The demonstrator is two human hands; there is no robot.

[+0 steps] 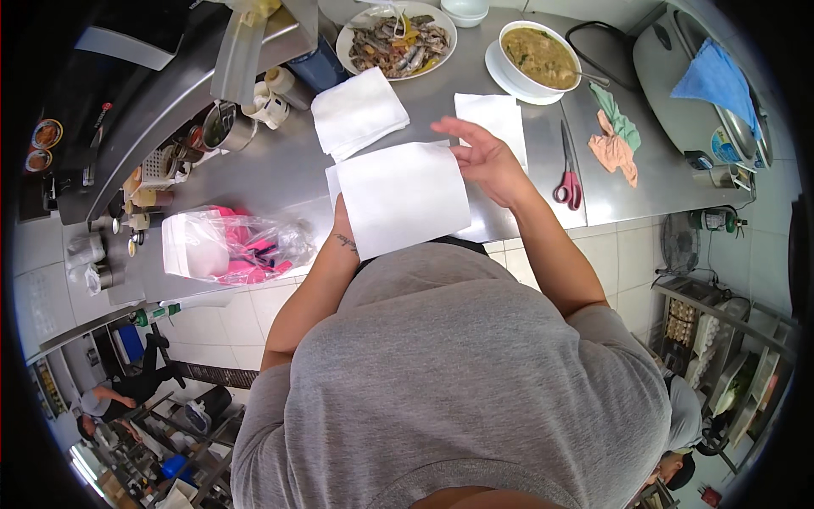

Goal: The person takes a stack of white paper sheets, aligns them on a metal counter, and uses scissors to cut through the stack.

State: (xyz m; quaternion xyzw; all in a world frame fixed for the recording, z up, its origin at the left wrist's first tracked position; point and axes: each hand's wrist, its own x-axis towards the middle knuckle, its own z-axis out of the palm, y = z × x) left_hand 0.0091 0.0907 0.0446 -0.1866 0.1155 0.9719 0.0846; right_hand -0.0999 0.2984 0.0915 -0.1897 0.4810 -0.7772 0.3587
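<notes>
A white paper sheet [409,202] lies over at least one more in front of my belly, at the near edge of the steel counter. My left hand [342,219] holds the sheets from the left side; its fingers are hidden behind the paper. At their upper right corner is my right hand [485,157], open with its fingers apart and holding nothing. Just beyond lies a folded white stack of paper [359,112]. Another white stack [493,119] sits behind my right hand.
Red-handled scissors [568,182] and green and peach cloths [614,140] lie to the right. Farther back stand a platter of food [346,53] and a soup bowl [538,58]. A clear bag with pink contents [246,248] rests at left. Other people are behind me.
</notes>
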